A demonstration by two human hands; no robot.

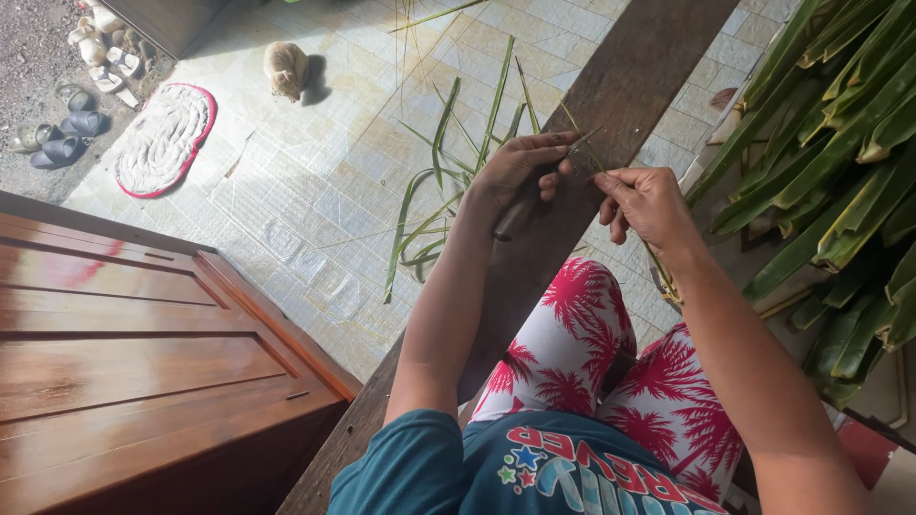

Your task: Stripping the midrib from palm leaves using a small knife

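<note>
My left hand (520, 167) grips a knife with a dark handle (515, 217), its thin blade (580, 145) pointing up and right. My right hand (649, 202) pinches a thin pale leaf strip (584, 138) right beside the blade tip, fingers closed on it. Both hands hover over a dark wooden plank (620, 86) that runs diagonally across my lap. Long green palm leaves (439, 191) lie on the tiled floor to the left of my hands.
A heap of broad green leaves (840, 172) fills the right side. A polished wooden door panel (134, 353) lies at lower left. On the tiled floor farther off are an oval mat (164, 138), a small animal (284, 69) and sandals (72, 124).
</note>
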